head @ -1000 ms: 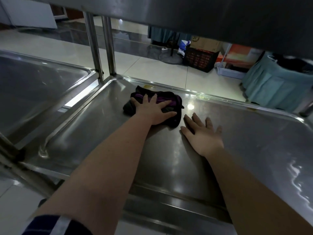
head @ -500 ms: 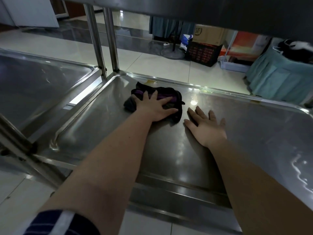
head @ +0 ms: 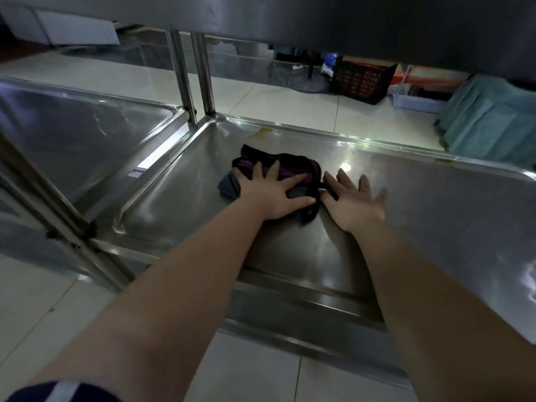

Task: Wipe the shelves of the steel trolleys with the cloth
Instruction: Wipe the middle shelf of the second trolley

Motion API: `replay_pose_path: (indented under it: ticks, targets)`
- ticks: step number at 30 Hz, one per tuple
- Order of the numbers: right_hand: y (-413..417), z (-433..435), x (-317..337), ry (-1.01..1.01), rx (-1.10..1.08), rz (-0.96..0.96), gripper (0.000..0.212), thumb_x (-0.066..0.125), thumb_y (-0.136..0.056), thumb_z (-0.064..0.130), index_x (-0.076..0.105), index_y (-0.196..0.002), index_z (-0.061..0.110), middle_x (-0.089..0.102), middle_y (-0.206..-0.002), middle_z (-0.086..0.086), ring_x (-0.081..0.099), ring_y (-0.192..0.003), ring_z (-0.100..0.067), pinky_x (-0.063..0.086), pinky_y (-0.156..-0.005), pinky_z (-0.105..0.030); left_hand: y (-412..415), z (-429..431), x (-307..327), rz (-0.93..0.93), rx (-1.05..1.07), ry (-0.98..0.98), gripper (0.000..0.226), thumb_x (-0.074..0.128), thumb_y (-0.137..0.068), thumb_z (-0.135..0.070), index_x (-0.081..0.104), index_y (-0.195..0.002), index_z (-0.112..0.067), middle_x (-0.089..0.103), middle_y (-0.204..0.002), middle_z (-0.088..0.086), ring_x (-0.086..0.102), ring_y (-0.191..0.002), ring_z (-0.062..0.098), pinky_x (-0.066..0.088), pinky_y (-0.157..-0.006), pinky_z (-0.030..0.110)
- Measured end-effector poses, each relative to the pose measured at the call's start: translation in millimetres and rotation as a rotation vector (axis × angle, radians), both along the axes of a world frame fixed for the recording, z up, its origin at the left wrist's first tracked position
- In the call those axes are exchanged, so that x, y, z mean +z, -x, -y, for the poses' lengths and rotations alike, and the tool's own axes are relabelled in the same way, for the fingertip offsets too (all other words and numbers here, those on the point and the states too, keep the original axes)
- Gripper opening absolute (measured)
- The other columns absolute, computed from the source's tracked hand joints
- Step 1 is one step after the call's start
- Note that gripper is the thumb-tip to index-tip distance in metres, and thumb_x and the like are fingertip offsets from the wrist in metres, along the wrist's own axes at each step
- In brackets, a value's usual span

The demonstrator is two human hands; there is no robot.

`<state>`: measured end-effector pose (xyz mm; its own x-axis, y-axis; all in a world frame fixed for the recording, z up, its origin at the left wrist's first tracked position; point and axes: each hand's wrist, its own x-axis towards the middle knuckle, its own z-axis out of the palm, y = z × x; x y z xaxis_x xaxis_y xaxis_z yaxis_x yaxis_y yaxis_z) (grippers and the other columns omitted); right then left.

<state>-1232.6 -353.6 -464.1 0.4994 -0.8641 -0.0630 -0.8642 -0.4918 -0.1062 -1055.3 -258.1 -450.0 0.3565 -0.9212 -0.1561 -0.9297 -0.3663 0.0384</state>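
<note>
A crumpled black and purple cloth [head: 293, 166] lies on the lower steel shelf [head: 435, 216] of the trolley in front of me. My left hand [head: 274, 192] presses flat on the cloth with its fingers spread. My right hand [head: 352, 200] lies flat on the bare steel just right of the cloth, fingers straight, its forefinger side touching the cloth's edge. The underside of the shelf above [head: 348, 18] fills the top of the view.
A second steel trolley's shelf [head: 72, 132] stands close on the left, with upright posts [head: 193, 76] between the two. On the tiled floor beyond are a dark plastic crate [head: 362, 81], a pale tray [head: 417, 103] and a teal cloth-covered thing [head: 490, 117].
The cloth and my left hand have slid slightly right and toward me on the shelf. My right hand now touches the cloth's edge. The camera has dipped lower under the upper shelf.
</note>
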Motion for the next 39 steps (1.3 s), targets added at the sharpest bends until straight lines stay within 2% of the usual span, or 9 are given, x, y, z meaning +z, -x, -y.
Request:
replay_pose_path:
  ticks: [4, 10, 14, 18, 22, 27, 30, 33, 39]
  targets:
    - [4.4, 2.0, 5.0, -0.043, 0.014, 0.02, 0.061, 0.016, -0.091, 0.072, 0.007, -0.149, 0.055, -0.001, -0.162, 0.02, -0.006, -0.151, -0.026, -0.006, -0.111, -0.067, -12.1, -28.4, -2.8, -0.013, -0.004, 0.066, 0.086, 0.009, -0.061, -0.099, 0.008, -0.14, -0.067, 0.001, -0.165, -0.006, -0.002, -0.15, 0.03, -0.008, -0.106, 0.073]
    - [1.5, -7.4, 8.3, -0.042, 0.006, 0.023, 0.06, 0.018, -0.093, 0.07, 0.009, -0.15, 0.053, 0.0, -0.163, 0.018, -0.006, -0.151, -0.027, -0.007, -0.112, -0.066, -93.8, -116.1, 6.1, 0.0, 0.242, 0.051, 0.095, 0.004, -0.051, -0.101, 0.01, -0.14, -0.068, 0.002, -0.164, -0.008, 0.0, -0.15, 0.026, -0.001, -0.11, 0.071]
    - [0.5, -16.2, 8.0, -0.026, -0.01, 0.007, 0.06, 0.015, -0.095, 0.067, 0.007, -0.151, 0.051, -0.002, -0.163, 0.016, -0.008, -0.15, -0.029, -0.007, -0.112, -0.065, -34.9, -100.9, 3.3, 0.001, 0.166, 0.02, 0.09, -0.003, -0.05, -0.102, -0.001, -0.136, -0.073, -0.004, -0.165, -0.005, -0.004, -0.149, 0.036, -0.008, -0.103, 0.075]
    - [5.8, -15.1, 10.1, -0.037, -0.001, 0.011, 0.06, 0.013, -0.095, 0.069, 0.008, -0.152, 0.05, 0.0, -0.163, 0.016, -0.006, -0.151, -0.028, -0.007, -0.112, -0.065, 58.9, -76.1, -3.1, -0.011, -0.014, 0.02, 0.084, 0.003, -0.058, -0.098, -0.002, -0.137, -0.07, -0.006, -0.165, -0.004, -0.008, -0.148, 0.037, -0.014, -0.099, 0.075]
    - [11.8, -11.2, 10.4, -0.067, 0.016, 0.055, 0.06, 0.018, -0.094, 0.07, 0.016, -0.15, 0.05, 0.005, -0.163, 0.017, -0.004, -0.151, -0.025, -0.007, -0.112, -0.063, 23.6, -117.6, -0.5, -0.005, 0.043, 0.059, 0.09, 0.006, -0.057, -0.101, 0.004, -0.141, -0.067, -0.004, -0.164, -0.008, -0.006, -0.15, 0.026, -0.006, -0.108, 0.072]
    - [7.0, -14.8, 7.9, -0.042, 0.002, 0.057, 0.058, 0.021, -0.093, 0.068, 0.02, -0.149, 0.05, 0.008, -0.163, 0.017, -0.003, -0.151, -0.026, -0.007, -0.111, -0.064, -56.5, -186.8, 14.2, -0.034, 0.309, -0.022, 0.095, 0.009, -0.048, -0.099, 0.0, -0.138, -0.071, -0.008, -0.164, -0.01, -0.007, -0.15, 0.023, 0.001, -0.11, 0.071]
    - [1.8, -23.2, 6.7, -0.004, -0.062, 0.062, 0.062, 0.021, -0.091, 0.069, 0.026, -0.148, 0.045, 0.015, -0.162, 0.012, 0.002, -0.15, -0.032, -0.003, -0.11, -0.066, -29.7, -171.8, 15.9, -0.074, 0.31, -0.056, 0.096, 0.004, -0.043, -0.102, -0.007, -0.134, -0.075, -0.013, -0.163, -0.008, -0.01, -0.149, 0.031, -0.003, -0.106, 0.075]
    - [2.1, -27.1, 9.9, -0.027, -0.101, 0.064, 0.067, 0.02, -0.091, 0.069, 0.022, -0.152, 0.039, 0.013, -0.163, 0.007, 0.0, -0.149, -0.039, -0.002, -0.114, -0.062, 38.5, -136.3, 3.7, -0.046, 0.147, -0.014, 0.092, 0.0, -0.045, -0.104, -0.008, -0.132, -0.075, -0.012, -0.164, -0.008, -0.01, -0.149, 0.035, -0.008, -0.102, 0.077]
    - [48.2, -37.4, 14.0, -0.071, 0.087, -0.013, 0.061, 0.018, -0.095, 0.066, 0.008, -0.152, 0.047, 0.001, -0.164, 0.013, -0.002, -0.15, -0.029, -0.005, -0.11, -0.068, 59.5, -128.5, 0.4, -0.058, 0.103, 0.037, 0.095, -0.001, -0.043, -0.104, -0.006, -0.133, -0.074, -0.011, -0.163, -0.012, -0.009, -0.149, 0.03, -0.007, -0.105, 0.075]
